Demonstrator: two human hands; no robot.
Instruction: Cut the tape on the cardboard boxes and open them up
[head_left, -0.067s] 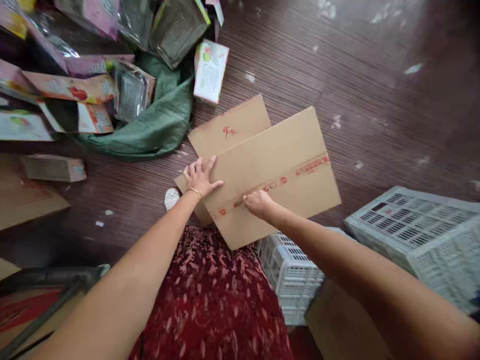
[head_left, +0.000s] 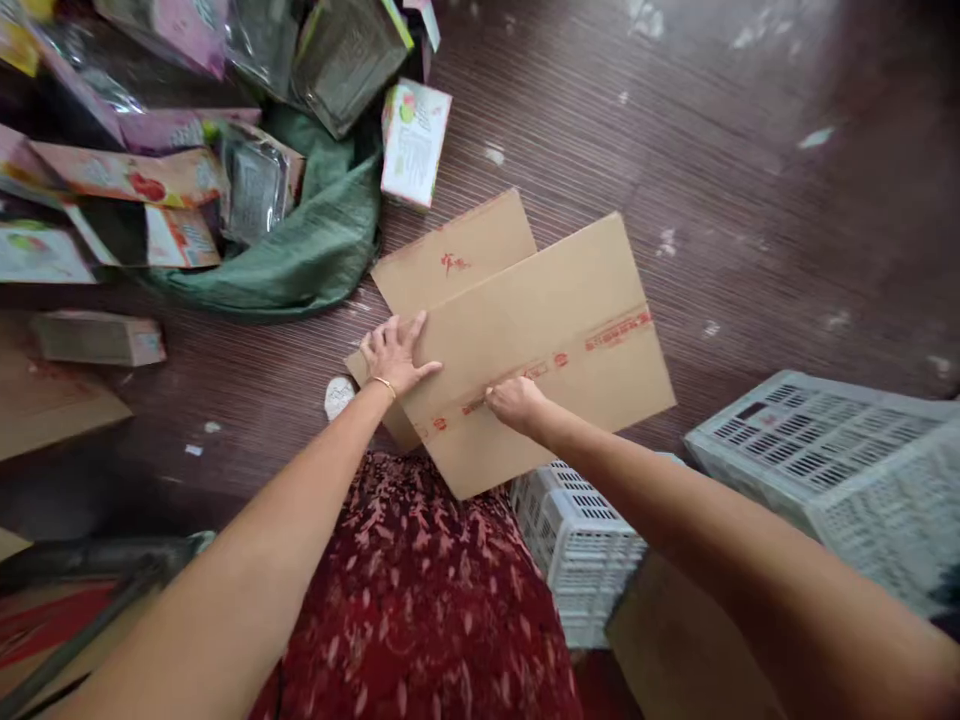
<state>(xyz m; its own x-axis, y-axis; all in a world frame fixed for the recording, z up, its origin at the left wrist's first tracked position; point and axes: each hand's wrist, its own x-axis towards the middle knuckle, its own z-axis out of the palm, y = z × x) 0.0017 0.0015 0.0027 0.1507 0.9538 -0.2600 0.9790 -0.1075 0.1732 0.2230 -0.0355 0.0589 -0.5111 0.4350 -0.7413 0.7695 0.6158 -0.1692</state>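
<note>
Lying under both hands, the cardboard carton (head_left: 517,305) runs lengthwise from lower left to upper right. The left hand (head_left: 395,358) spreads flat at its left end; the right hand (head_left: 515,402), nearer its middle, is fisted on the printed tape (head_left: 615,332), contents hidden.

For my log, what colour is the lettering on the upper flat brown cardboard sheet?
Red lettering, best seen in head view.
</note>
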